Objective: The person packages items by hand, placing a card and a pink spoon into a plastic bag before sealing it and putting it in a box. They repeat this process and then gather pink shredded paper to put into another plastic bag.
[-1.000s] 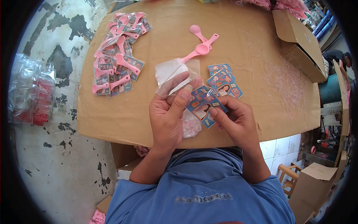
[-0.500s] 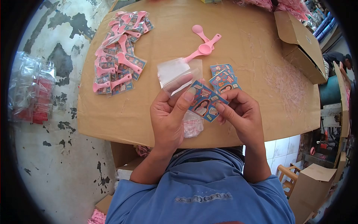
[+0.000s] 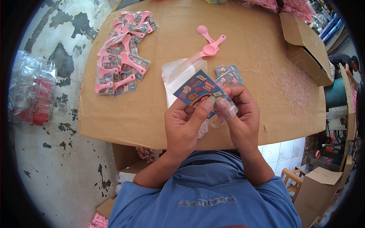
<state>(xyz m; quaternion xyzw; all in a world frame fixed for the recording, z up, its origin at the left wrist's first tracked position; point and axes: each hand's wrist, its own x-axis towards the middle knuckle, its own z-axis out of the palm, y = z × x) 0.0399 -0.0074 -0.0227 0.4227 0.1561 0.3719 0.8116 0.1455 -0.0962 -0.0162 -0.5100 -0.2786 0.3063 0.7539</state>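
A blue printed card with small pictures on it is pinched between the thumb and fingers of my left hand. My right hand is closed at the card's right corner, with a clear plastic bag over its thumb tip. Just beyond, more printed cards lie in a small pile. White and clear plastic bags rest flat behind the held card. Two pink measuring spoons lie crossed farther up the table. Crumpled clear plastic shows partly below my hands.
Several packed pink spoons with cards are heaped on the table's left side. The brown-covered table carries thin plastic strands at right, beside a cardboard box. Clear bags hang over the left floor. Another person is at far right.
My left hand moved right and the card turned, showing more of its printed face. Clear plastic now covers my right thumb. The flat bags no longer lie over my left fingers.
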